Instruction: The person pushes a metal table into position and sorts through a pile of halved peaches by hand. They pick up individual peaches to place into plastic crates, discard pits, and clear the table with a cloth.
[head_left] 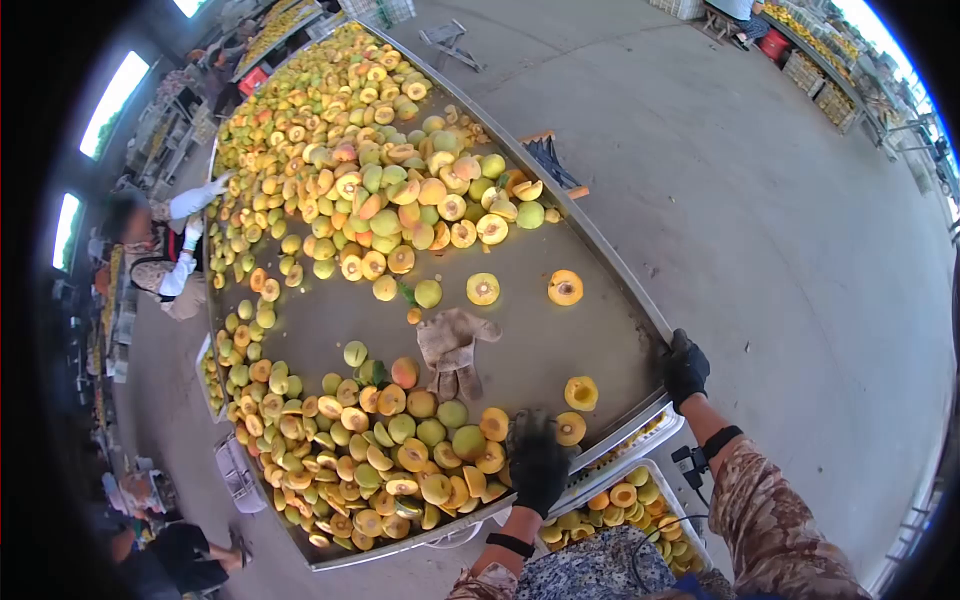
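My left hand [538, 462], in a black glove, rests palm down at the near edge of the metal table [520, 290], touching the heap of halved peaches [400, 440]. A peach half [570, 428] lies just right of its fingers, another peach half [581, 392] a little farther on. My right hand [685, 368], also black-gloved, grips the table's right corner rim. A spare cloth glove [452, 350] lies on the bare metal beyond my left hand.
A large pile of whole and halved peaches [360, 170] covers the far table. A white crate [640, 500] of halves sits under the near edge. A person in white sleeves [185, 240] works at the left side. Concrete floor [760, 200] spreads to the right.
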